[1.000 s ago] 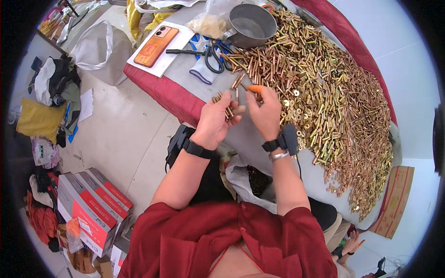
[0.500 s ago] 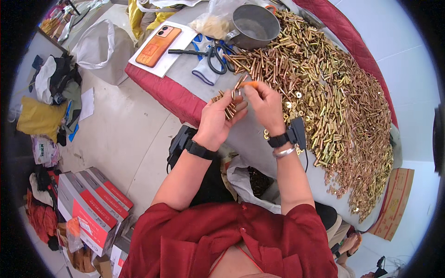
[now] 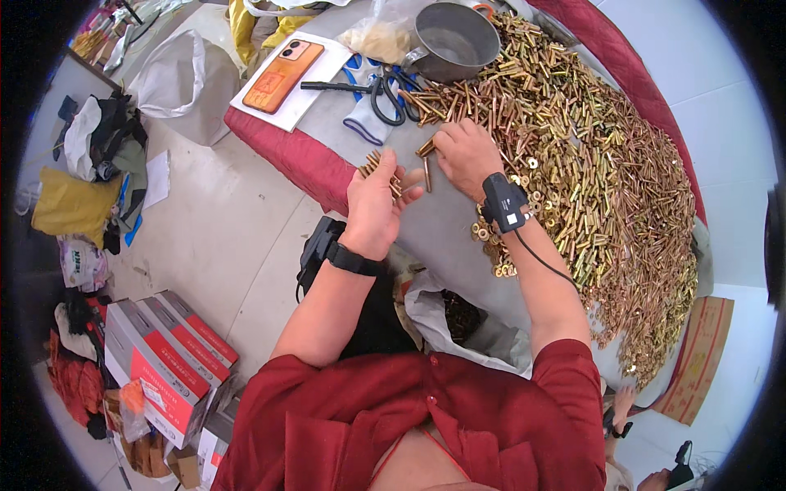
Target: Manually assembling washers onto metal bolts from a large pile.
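My left hand (image 3: 372, 204) is curled around a bunch of short brass-coloured metal tubes (image 3: 371, 166), their ends sticking up past the thumb. Its other fingers are slightly blurred. At the near-left edge of a large heap of similar tubes (image 3: 573, 164), my right hand (image 3: 468, 157) is closed, knuckles up. A brass-coloured tube (image 3: 425, 148) shows at its fingertips, whose tips are partly hidden. One single tube (image 3: 426, 174) lies on the grey cloth between the hands. Brass-coloured washers (image 3: 483, 233) are scattered beside my right wrist.
A grey metal pot (image 3: 455, 45) stands at the heap's far side. Left of it lie black-handled scissors (image 3: 389, 98), a blue and white glove (image 3: 368, 123) and an orange phone (image 3: 283, 78) on a white board. An open white sack (image 3: 426, 307) is below the table edge.
My right hand has moved away from the left one and turned knuckles up at the heap's edge. An orange piece seen at its fingers is out of sight. The left hand has shifted slightly left.
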`<state>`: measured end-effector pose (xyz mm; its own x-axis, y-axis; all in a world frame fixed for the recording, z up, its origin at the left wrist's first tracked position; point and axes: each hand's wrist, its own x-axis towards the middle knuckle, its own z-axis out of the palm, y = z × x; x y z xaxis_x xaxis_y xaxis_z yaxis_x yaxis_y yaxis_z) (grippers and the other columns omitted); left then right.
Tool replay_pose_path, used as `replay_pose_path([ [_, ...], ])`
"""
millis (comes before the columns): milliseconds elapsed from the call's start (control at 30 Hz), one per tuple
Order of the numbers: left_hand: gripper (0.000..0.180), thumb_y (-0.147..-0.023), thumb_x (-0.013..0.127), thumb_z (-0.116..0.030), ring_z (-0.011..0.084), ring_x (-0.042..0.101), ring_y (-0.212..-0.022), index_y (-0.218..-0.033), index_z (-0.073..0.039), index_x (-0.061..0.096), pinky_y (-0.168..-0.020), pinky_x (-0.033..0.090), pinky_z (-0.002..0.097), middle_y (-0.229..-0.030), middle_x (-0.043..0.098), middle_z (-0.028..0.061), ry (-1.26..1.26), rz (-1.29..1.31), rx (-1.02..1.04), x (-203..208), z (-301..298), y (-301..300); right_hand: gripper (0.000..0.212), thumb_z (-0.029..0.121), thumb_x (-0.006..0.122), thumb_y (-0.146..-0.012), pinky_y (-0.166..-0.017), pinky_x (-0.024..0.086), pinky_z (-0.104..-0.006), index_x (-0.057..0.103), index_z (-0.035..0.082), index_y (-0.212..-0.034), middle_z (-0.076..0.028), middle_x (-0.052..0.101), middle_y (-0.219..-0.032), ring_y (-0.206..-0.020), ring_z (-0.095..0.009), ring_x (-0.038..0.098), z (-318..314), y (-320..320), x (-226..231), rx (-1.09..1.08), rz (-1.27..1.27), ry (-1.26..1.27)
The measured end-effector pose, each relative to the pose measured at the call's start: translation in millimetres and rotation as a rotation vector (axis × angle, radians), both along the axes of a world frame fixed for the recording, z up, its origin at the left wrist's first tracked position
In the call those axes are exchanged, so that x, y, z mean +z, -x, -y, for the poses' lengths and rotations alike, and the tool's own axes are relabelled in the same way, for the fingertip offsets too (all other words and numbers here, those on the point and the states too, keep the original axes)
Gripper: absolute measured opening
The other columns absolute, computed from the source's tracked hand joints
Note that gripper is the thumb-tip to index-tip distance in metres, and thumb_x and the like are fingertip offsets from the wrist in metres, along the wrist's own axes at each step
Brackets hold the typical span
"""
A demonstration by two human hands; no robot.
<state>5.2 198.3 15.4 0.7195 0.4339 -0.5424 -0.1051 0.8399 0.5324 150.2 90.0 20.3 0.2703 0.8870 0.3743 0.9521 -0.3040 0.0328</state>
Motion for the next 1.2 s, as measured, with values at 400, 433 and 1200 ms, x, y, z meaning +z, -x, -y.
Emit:
replay_pose_path([
  [400,0.019,-0.093,0.057,-0.022,0.0225,0.064,-0.082,-0.098,-0.009,0.044,-0.063,0.053,0.0348,-0.088,0.056,0.0041,-0.077,-0.048,0.066,6,1,2,0.02,0.005,0.061,-0.072,-0.074,0.044,-0.0379,0.051,0.008,-0.089,-0.009,0.052,-0.084,-0.085,-0.027,0.052,7,9,-2,0.077,-0.253,-0.028],
  [433,0.018,-0.093,0.057,-0.022,0.0224,0.064,-0.082,-0.097,-0.009,0.045,-0.063,0.053,0.0346,-0.088,0.056,0.0039,-0.08,-0.05,0.072,6,1,3,0.02,0.004,0.06,-0.072,-0.075,0.045,-0.0386,0.051,0.007,-0.089,-0.009,0.052,-0.084,-0.085,-0.028,0.052,7,14,1,0.151,-0.309,-0.029],
  [1200,0.024,-0.094,0.053,-0.029,0.0135,0.06,-0.072,-0.091,-0.006,0.059,-0.062,0.05,0.0264,-0.084,0.062,0.0029,0.033,0.239,-0.087,-9,5,-7,0.021,0.01,0.062,-0.08,-0.063,0.048,-0.038,0.056,0.001,-0.097,-0.016,0.06,-0.087,-0.074,-0.031,0.06,-20,104,13,-0.306,-0.455,-0.383],
])
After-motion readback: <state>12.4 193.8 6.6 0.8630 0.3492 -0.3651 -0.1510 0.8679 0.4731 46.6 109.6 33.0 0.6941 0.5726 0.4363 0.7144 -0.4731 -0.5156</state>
